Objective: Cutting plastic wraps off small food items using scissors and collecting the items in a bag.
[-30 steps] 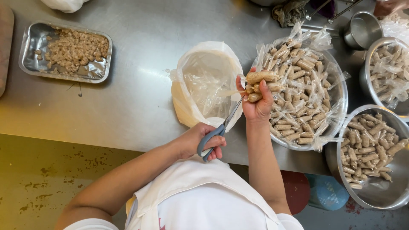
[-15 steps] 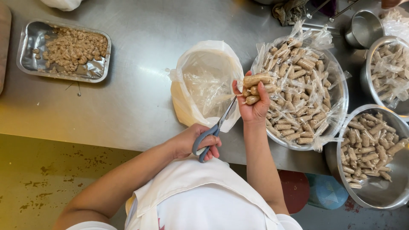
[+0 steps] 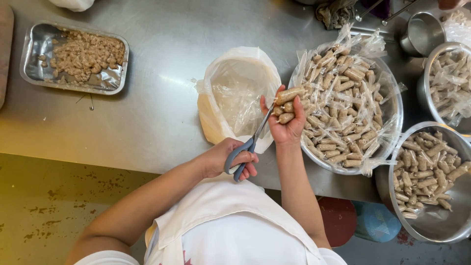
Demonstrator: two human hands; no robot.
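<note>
My left hand (image 3: 230,158) grips grey-handled scissors (image 3: 250,142), blades pointing up and right toward my other hand. My right hand (image 3: 287,122) is raised over the steel table and holds a few small brown sausage-like rolls (image 3: 287,100) wrapped in clear plastic. The scissor tips reach the left ends of these rolls. Just left of both hands lies an open bag of clear plastic (image 3: 238,95) holding plastic scraps. To the right stands a large steel bowl (image 3: 395,122) heaped with wrapped rolls (image 3: 343,108).
A steel tray (image 3: 34,54) of unwrapped brown pieces sits far left. Another bowl (image 3: 454,223) with unwrapped rolls stands lower right, a third bowl (image 3: 424,88) at the right edge, a small steel pot (image 3: 422,32) behind. The table's front edge runs below my hands.
My right hand with the rolls has shifted slightly left and down, and the scissors have tilted so their tips now meet the rolls' ends.
</note>
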